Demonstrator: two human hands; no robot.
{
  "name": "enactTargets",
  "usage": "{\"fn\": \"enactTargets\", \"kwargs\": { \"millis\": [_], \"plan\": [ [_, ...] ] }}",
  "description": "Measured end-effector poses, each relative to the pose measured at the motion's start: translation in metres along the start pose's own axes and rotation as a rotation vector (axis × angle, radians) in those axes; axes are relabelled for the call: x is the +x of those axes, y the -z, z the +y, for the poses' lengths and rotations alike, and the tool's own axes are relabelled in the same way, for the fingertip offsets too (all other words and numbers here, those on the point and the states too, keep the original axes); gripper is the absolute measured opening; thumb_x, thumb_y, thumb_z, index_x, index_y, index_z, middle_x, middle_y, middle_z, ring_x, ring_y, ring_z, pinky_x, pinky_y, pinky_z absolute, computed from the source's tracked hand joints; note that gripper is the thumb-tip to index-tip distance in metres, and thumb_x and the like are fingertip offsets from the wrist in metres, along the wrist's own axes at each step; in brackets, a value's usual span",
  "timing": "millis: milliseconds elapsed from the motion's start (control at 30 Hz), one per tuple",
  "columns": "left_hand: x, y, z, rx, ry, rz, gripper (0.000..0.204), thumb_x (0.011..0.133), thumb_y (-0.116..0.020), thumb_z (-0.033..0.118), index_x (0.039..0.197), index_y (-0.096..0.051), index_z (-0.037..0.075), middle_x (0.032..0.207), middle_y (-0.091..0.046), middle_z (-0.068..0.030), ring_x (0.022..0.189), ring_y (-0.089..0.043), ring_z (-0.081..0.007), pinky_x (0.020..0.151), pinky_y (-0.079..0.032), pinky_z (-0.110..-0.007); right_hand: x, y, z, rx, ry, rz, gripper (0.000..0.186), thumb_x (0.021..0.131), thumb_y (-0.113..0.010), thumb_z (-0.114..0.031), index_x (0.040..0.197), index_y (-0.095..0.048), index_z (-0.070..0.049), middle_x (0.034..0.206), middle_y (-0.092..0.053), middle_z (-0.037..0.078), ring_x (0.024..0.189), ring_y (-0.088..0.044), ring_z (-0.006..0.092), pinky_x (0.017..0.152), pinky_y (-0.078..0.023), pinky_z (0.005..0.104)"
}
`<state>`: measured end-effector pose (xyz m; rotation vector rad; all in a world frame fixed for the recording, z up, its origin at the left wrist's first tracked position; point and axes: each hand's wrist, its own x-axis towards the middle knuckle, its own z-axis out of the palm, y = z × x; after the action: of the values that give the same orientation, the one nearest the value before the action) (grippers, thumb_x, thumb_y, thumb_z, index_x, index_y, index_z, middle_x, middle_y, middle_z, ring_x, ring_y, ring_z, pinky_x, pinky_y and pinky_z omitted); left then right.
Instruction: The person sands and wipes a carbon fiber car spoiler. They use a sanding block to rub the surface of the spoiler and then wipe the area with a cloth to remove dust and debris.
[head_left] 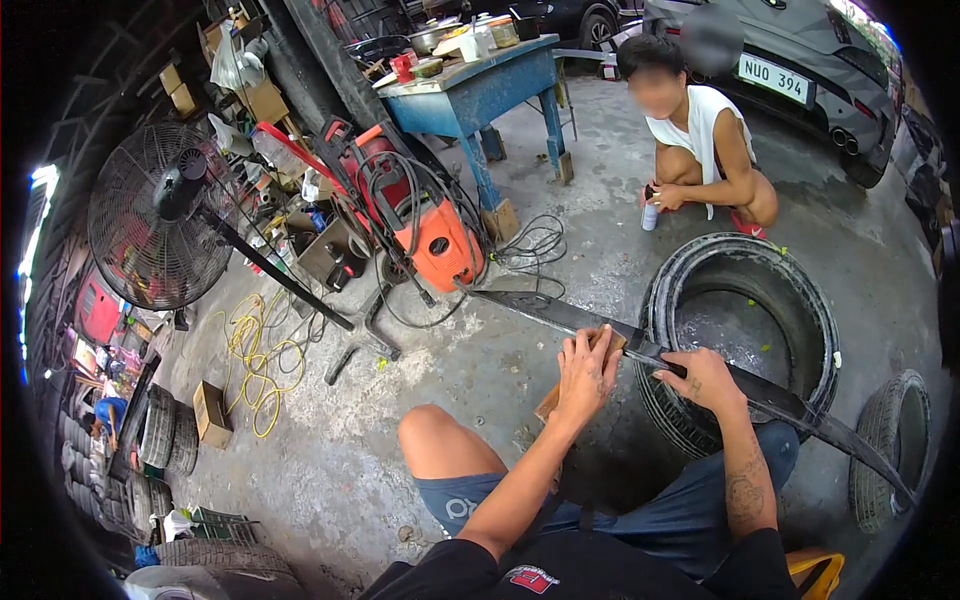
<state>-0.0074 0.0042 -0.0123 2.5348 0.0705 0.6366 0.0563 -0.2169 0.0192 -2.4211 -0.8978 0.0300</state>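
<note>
Across the lap, running roughly 10 to 4 o'clock, lies a long black strip (645,347), w/ both hands on it near mid-length. L hand (586,380) is wrapped over a brown block (546,406), fingertips up at the strip's edge; R hand (706,382) is closed round the strip itself, approx. 3 o'clock of the L.

Main obstacle: big tyre (815,310) lying flat at 2 o'clock, right by the R hand; the strip passes in front of it, contact can't be told. 2nd tyre (878,440) stands at 4 o'clock, nr the strip's far R end. Orange pressure washer (445,250) sits at 10 o'clock, just past the strip's L tip.

Co-worker (740,165) squats betw. 12 and 1, holding a small can (650,216); grey car (800,40) behind at 1. Blue table (470,105) at 11, cluttered on top. Pedestal fan (180,185) betw. 9 and 10; yellow hose (240,350) tangled on the floor at 9, w/ cardboard box (211,415) just below.
</note>
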Motion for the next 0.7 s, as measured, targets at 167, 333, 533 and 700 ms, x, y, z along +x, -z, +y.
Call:
{"fn": "enactTargets", "kwargs": {
  "millis": [167, 333, 533, 700],
  "plan": [
    [0.011, -0.011, 0.006, -0.006, -0.064, 0.016, 0.045, 0.089, -0.068, 0.020, 0.132, -0.060, 0.008, 0.118, -0.056, -0.0181, 0.106, -0.052, -0.0390, 0.090, -0.043, -0.049, -0.005, -0.001, 0.023, 0.012, 0.035, 0.059, 0.035, 0.086, -0.071, -0.034, 0.106, -0.073, -0.006, 0.086, -0.070, 0.020, 0.081, -0.068, 0.0390, 0.074, -0.054, 0.0455],
    [0.012, -0.013, 0.003, -0.034, -0.154, 0.086, 0.037, 0.088, -0.070, 0.015, 0.124, -0.067, 0.009, 0.109, -0.061, -0.0197, 0.103, -0.057, -0.0376, 0.088, -0.045, -0.048, -0.010, -0.016, 0.031, 0.003, 0.015, 0.059, 0.037, 0.090, -0.065, -0.038, 0.112, -0.072, -0.010, 0.091, -0.072, 0.017, 0.084, -0.069, 0.0364, 0.075, -0.054, 0.0483],
    [0.009, -0.013, -0.022, 0.029, -0.232, -0.005, 0.040, 0.091, -0.068, 0.016, 0.130, -0.063, 0.008, 0.117, -0.057, -0.0193, 0.104, -0.054, -0.0372, 0.090, -0.044, -0.048, -0.023, -0.039, 0.017, 0.158, 0.107, 0.327, 0.042, 0.094, -0.062, -0.037, 0.111, -0.066, 0.002, 0.101, -0.069, 0.023, 0.101, -0.065, 0.0416, 0.087, -0.052, 0.0493],
    [0.006, -0.014, -0.016, 0.034, -0.204, -0.027, 0.040, 0.095, -0.065, 0.020, 0.132, -0.062, 0.007, 0.119, -0.055, -0.0184, 0.106, -0.052, -0.0367, 0.092, -0.042, -0.047, -0.120, 0.029, -0.019, 0.208, -0.130, 0.738, 0.042, 0.096, -0.063, -0.029, 0.125, -0.062, 0.001, 0.124, -0.065, 0.021, 0.120, -0.060, 0.0366, 0.102, -0.047, 0.0443]
  ]
}}
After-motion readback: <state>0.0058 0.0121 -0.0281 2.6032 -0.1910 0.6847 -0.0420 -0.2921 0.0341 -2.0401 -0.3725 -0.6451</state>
